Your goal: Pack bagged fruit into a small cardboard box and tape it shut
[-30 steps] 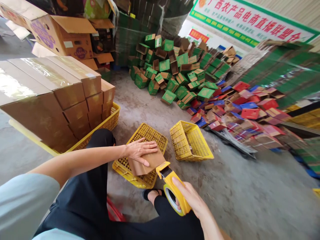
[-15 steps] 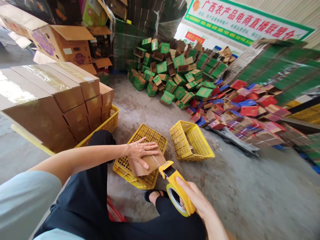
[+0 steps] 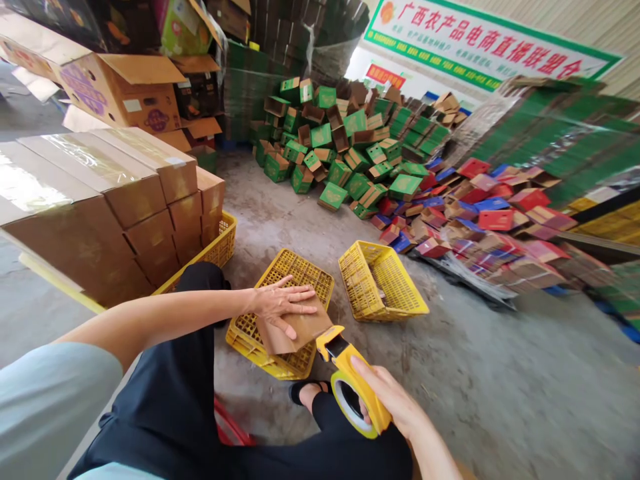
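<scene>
A brown cardboard box (image 3: 313, 325) lies on an upturned yellow plastic crate (image 3: 250, 331) in front of me. Flat on the box's top rests my left hand (image 3: 285, 305), its fingers spread. My right hand (image 3: 387, 393) is wrapped round the handle of a yellow tape dispenser (image 3: 350, 367) carrying a roll of tape (image 3: 355, 403). The dispenser's head is at the box's right edge; whether the two touch I cannot tell. Part of the right fingers is hidden behind the dispenser.
Brown cartons (image 3: 145, 200) are stacked in a yellow crate at my left. Another yellow crate (image 3: 383, 283) stands on the floor to the right. Heaps of green boxes (image 3: 333, 153) and red and blue boxes (image 3: 495, 220) lie farther back. A red stool-like edge (image 3: 233, 423) shows beneath my legs.
Very little differs. The camera view has shifted slightly, and the dispenser in my right hand sits a touch lower. My left hand stays on the box.
</scene>
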The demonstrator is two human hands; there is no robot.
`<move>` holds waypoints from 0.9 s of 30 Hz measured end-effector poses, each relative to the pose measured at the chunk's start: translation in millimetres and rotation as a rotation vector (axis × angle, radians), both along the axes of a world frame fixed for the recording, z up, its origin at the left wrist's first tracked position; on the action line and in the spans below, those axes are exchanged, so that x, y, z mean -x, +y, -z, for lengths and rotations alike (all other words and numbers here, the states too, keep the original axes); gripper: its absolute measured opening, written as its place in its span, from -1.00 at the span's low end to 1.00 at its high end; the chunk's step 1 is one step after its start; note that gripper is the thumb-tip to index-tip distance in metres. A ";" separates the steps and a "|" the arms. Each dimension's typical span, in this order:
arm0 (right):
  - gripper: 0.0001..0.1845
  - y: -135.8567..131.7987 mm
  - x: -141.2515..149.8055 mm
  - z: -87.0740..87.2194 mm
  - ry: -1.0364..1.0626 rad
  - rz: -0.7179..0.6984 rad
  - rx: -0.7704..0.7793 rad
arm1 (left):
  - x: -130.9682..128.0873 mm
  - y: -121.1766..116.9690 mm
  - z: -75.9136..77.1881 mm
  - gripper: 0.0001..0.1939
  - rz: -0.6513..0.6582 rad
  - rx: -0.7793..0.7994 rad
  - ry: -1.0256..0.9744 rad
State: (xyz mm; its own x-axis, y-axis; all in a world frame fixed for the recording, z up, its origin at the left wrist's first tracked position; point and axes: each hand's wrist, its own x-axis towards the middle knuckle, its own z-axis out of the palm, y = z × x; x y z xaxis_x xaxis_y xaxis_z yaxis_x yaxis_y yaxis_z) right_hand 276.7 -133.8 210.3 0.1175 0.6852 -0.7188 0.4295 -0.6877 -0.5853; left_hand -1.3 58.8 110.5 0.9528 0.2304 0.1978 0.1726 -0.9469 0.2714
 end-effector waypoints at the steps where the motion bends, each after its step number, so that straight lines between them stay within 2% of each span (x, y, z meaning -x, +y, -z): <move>1: -0.27 -0.8 0.7 2.6 -0.003 -0.009 -0.002 | 0.0 0.2 -0.9 -0.17 0.002 -0.001 0.014; 9: -0.22 -11.5 2.5 14.5 0.009 -0.002 -0.026 | -3.5 2.1 1.5 -0.20 0.021 -0.003 0.001; 20: -0.25 -24.9 6.2 4.1 0.039 0.073 -0.053 | -7.1 -0.5 4.0 -0.19 0.022 -0.045 -0.013; 23: -0.26 -24.2 6.6 -2.8 0.053 0.080 -0.055 | -7.8 -1.6 4.0 -0.17 0.022 -0.045 -0.015; 27: -0.32 -17.7 7.0 -26.2 0.049 0.104 -0.029 | -7.2 -4.5 5.3 -0.11 -0.006 -0.030 -0.018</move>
